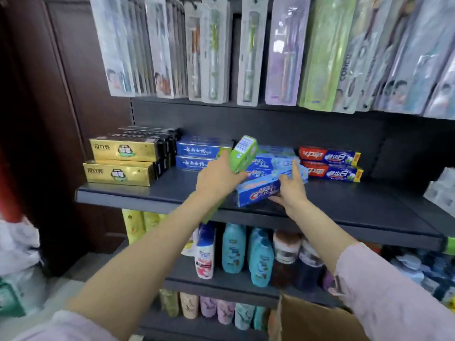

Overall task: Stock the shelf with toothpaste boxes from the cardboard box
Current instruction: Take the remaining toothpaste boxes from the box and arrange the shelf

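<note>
Just the one head cam here, wide-angle, looking forward and slightly down, close to the shelf (pixel 147 196) mid-frame, cardboard box (pixel 312 321) peeking in lower right.

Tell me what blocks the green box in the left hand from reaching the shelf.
The green toothpaste box, held by the left hand, hangs over the blue boxes. The right hand holds a tilted blue box there. Bare shelf lies open leftward.

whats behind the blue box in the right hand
Behind the blue box held by the right hand sit stacked light blue toothpaste boxes. The hands and the box cover their lower fronts.
</note>
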Action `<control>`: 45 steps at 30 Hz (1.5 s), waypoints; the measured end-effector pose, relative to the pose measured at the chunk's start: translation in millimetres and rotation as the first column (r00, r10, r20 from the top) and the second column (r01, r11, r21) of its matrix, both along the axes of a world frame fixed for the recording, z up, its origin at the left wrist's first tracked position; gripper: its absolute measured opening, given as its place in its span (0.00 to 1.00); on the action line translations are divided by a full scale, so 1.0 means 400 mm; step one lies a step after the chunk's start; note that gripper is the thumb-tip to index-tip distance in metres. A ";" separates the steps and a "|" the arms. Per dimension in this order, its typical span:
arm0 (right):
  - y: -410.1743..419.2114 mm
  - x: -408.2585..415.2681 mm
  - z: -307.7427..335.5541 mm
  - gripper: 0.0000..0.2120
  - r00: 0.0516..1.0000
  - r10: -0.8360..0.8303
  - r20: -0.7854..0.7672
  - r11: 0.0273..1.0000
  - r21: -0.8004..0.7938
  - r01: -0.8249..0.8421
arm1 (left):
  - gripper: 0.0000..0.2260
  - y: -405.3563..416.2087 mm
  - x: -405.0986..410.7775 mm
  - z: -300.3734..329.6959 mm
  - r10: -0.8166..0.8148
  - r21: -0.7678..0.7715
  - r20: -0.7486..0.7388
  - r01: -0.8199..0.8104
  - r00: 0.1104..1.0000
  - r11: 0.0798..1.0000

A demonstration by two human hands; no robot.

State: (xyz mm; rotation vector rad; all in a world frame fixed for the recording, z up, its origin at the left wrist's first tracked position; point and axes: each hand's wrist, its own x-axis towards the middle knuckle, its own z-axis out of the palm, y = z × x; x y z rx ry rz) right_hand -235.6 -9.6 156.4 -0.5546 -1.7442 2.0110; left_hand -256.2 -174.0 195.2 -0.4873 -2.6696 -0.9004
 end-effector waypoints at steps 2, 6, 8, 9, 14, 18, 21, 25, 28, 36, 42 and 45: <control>-0.001 -0.064 0.002 0.24 0.999 -0.045 0.018 0.999 -0.023 0.046 | 0.22 -0.008 -0.066 0.017 -0.034 -0.033 0.005 0.034 0.999 0.999; -0.003 -0.157 0.003 0.18 0.988 -0.145 0.050 0.989 -0.036 0.147 | 0.21 -0.011 -0.149 0.023 -0.074 -0.062 -0.003 0.074 0.997 0.995; -0.002 -0.193 -0.003 0.18 0.975 -0.207 0.077 0.978 -0.010 0.209 | 0.21 -0.011 -0.181 0.020 -0.094 -0.068 0.008 0.094 0.996 0.993; 0.003 -0.207 -0.007 0.19 0.966 -0.236 0.107 0.972 0.043 0.233 | 0.21 -0.009 -0.198 0.020 -0.103 -0.070 0.012 0.104 0.995 0.992; 0.027 -0.215 -0.019 0.21 0.923 -0.266 0.278 0.927 0.336 0.166 | 0.20 0.000 -0.237 0.015 -0.146 -0.078 0.021 0.147 0.989 0.986; 0.054 -0.215 -0.020 0.17 0.905 -0.265 0.333 0.911 0.394 0.122 | 0.20 0.004 -0.250 0.005 -0.185 -0.097 0.025 0.187 0.982 0.978; 0.044 -0.217 0.000 0.15 0.940 -0.186 0.287 0.931 0.356 0.076 | 0.19 0.007 -0.253 0.004 -0.239 -0.177 0.021 0.239 0.971 0.955; -0.024 -0.169 0.063 0.16 0.993 0.121 0.009 0.990 0.071 -0.122 | 0.20 0.016 -0.246 0.005 -0.308 -0.444 -0.106 0.232 0.946 0.866; -0.037 -0.145 0.081 0.16 0.975 0.209 -0.081 0.978 0.001 -0.209 | 0.22 0.030 -0.240 0.000 -0.390 -0.525 -0.181 0.246 0.903 0.814; 0.039 -0.114 0.060 0.15 0.930 0.155 -0.333 0.964 -0.155 -0.216 | 0.32 -0.024 -0.293 0.007 -0.301 -0.364 0.033 0.291 0.953 0.885; 0.066 -0.124 0.047 0.18 0.991 -0.024 -0.133 0.914 0.399 0.076 | 0.33 0.016 -0.308 -0.006 -0.329 -0.316 -0.069 0.292 0.942 0.903; 0.091 -0.132 0.046 0.21 0.983 -0.161 -0.090 0.661 0.730 0.175 | 0.28 0.052 -0.325 -0.005 -0.349 -0.264 -0.056 0.324 0.935 0.909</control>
